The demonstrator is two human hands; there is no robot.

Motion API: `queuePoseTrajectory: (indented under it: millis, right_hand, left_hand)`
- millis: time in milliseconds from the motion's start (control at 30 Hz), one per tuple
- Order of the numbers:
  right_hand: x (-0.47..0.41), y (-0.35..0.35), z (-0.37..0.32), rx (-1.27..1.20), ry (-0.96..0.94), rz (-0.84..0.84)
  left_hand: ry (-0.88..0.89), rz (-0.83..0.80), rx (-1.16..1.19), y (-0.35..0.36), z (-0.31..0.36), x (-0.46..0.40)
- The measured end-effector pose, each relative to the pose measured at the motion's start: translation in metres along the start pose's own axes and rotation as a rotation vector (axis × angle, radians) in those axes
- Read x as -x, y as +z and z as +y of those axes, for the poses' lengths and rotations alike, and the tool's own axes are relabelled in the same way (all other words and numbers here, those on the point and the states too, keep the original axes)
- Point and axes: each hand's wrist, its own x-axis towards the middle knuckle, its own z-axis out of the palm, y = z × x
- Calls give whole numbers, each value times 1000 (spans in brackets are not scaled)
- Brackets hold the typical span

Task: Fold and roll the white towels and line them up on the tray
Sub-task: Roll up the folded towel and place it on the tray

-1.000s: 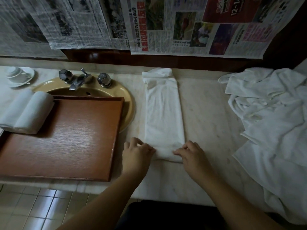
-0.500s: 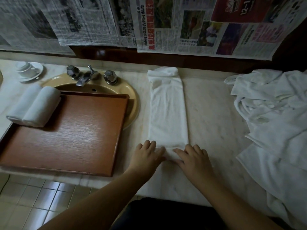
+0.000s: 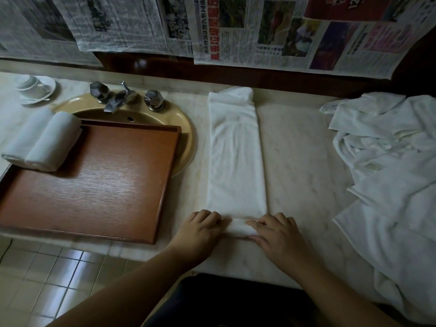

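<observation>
A white towel (image 3: 236, 161), folded into a long narrow strip, lies on the marble counter and runs away from me. Its near end is turned into a small roll. My left hand (image 3: 200, 230) grips the roll's left end with curled fingers. My right hand (image 3: 278, 232) grips its right end, fingers over the top and thumb underneath. A brown wooden tray (image 3: 99, 185) sits to the left over the sink. Two rolled white towels (image 3: 42, 140) lie side by side at its far left corner.
A heap of loose white towels (image 3: 389, 173) covers the counter's right side. Behind the tray are a yellow sink (image 3: 186, 131) with a metal tap (image 3: 118, 100), and a cup on a saucer (image 3: 33, 86) at far left. Newspaper sheets (image 3: 236, 27) hang on the back wall.
Both hands have turned the towel's near end over into a small roll and moved slightly forward with it. The view has shifted a little.
</observation>
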Motion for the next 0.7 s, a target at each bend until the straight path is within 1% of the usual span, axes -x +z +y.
queuePoseTrajectory:
  millis: [133,267,333,367,467,500,533,633,700]
  right_hand:
    - [-7,1,4,-254,208,-70]
    - [-17,8,7,-570,456,13]
    - [-20,11,9,-628,499,32]
    - [-22,12,10,-615,504,51]
    - [-28,13,13,-568,513,95]
    - [-29,13,15,-552,507,93]
    - [-31,12,15,-524,492,87]
    - [-36,7,17,-496,429,79]
    - [-38,3,19,-430,322,88]
  left_hand:
    - [-304,-15,241,-4,3,-6]
    - [-584,32,429,-6,8,-14]
    - [-706,94,551,-8,12,-19]
    - [-733,119,567,-8,13,-21]
    - [-763,192,584,-2,13,-24]
    - [-753,216,584,-1,12,-24]
    - [-721,228,532,0,10,-24]
    - [-511,194,220,-4,4,-20]
    - [-382,171,107,-10,-2,-17]
